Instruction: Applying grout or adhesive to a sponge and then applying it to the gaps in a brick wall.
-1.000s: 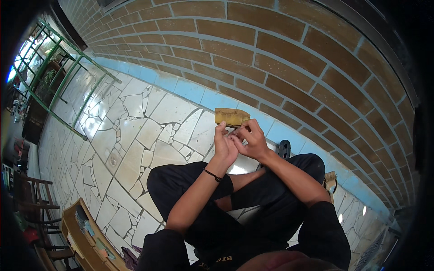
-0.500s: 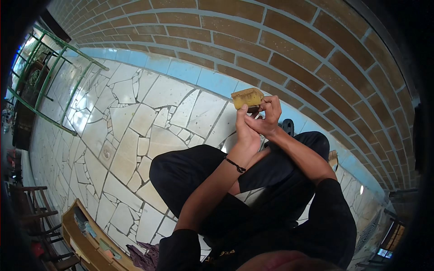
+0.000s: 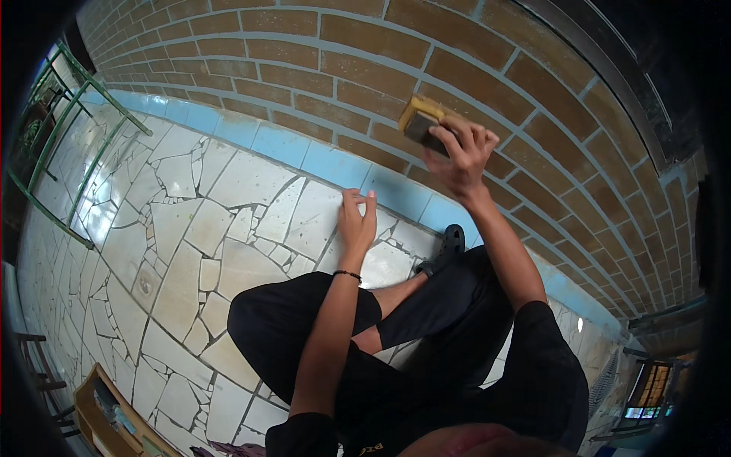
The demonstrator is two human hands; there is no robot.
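Observation:
My right hand [image 3: 464,158] is raised to the brick wall [image 3: 373,95] with its fingers closed round a block-shaped sponge [image 3: 419,116]. The sponge has a yellow layer facing the wall and a dark grey layer on the side toward my fingers. It is at the wall's surface; whether it presses on the bricks I cannot tell. Lower and to the left, my left hand [image 3: 356,221] is held above the stone floor, holding nothing, with its thumb and fingers apart. A dark band circles that wrist.
Light blue tiles [image 3: 282,148] run along the wall's foot. Irregular pale stone [image 3: 175,206] paves the floor. A green metal frame [image 3: 99,152] stands at the far left. A wooden shelf unit [image 3: 95,411] is at the lower left. My crossed legs and a dark shoe [image 3: 453,242] lie below my hands.
My two hands were together at the sponge, its yellow face showing. The left hand has let go and moved left; the right has carried the sponge up to the wall and turned it.

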